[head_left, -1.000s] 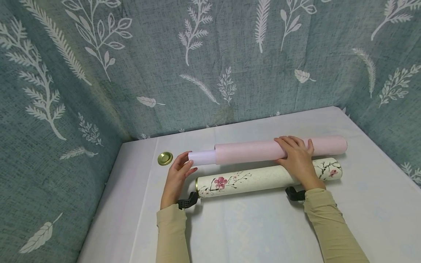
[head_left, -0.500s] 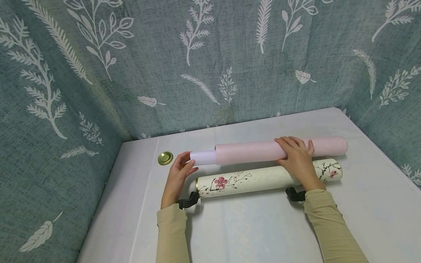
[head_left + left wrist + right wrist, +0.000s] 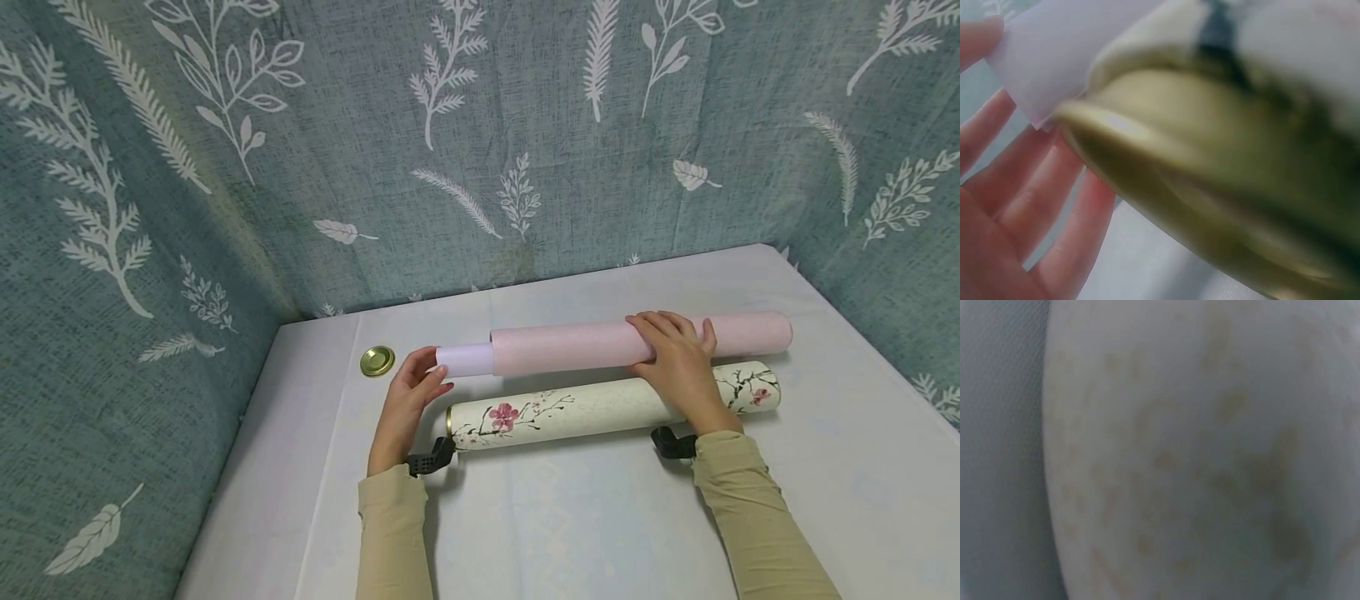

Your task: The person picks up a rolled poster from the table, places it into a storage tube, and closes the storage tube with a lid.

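A pink cardboard tube (image 3: 562, 348) lies across the table, and a roll of pale lilac paper (image 3: 468, 360) sticks out of its left end. My left hand (image 3: 408, 392) pinches the roll's outer end between thumb and fingers. Over the pink tube's right half, my right hand (image 3: 678, 358) grips it from above. Nearer to me lies a cream tube with plum blossoms (image 3: 570, 412), parallel to the pink one. Its gold rim (image 3: 1166, 144) fills much of the left wrist view, blurred. Only the cream tube's blurred surface (image 3: 1197, 450) shows in the right wrist view, without the hand.
A round gold lid (image 3: 377, 361) rests on the white-covered table (image 3: 570, 525), left of my left hand. Black wrist camera mounts (image 3: 431, 458) sit close to the cream tube. A teal leaf-patterned curtain (image 3: 480, 167) borders the table at the back and sides.
My left hand has shifted slightly to the right with the paper roll, so a little less of it sticks out of the pink tube. The right hand holds its place.
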`<state>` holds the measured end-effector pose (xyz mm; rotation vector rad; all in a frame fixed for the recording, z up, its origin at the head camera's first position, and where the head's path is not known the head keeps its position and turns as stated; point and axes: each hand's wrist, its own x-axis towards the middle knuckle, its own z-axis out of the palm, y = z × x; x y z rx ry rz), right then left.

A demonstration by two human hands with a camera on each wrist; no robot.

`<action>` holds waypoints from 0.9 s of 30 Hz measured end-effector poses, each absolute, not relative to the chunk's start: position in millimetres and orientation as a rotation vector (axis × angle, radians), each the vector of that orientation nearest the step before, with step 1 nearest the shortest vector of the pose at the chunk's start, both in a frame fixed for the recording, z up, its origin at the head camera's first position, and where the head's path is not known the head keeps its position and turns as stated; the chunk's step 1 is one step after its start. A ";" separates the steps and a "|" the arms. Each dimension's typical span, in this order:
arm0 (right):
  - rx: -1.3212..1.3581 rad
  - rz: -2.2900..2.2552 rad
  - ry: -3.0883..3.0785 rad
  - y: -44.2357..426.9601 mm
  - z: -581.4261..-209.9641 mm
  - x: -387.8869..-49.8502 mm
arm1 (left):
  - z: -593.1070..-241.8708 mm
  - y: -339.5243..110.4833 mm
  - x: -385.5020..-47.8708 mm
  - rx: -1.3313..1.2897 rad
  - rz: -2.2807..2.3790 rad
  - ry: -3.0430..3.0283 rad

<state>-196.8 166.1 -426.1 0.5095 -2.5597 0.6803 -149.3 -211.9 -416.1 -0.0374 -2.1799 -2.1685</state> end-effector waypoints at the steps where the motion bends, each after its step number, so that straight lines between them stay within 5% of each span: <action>1: 0.508 0.677 -2.559 166.1 -426.0 -196.7 | -416.4 -211.9 -149.5 -0.041 -2.169 -2.183; 27: 0.512 0.682 -2.561 165.9 -425.9 -196.3 | -393.2 -201.8 -138.0 -0.082 -2.211 -2.251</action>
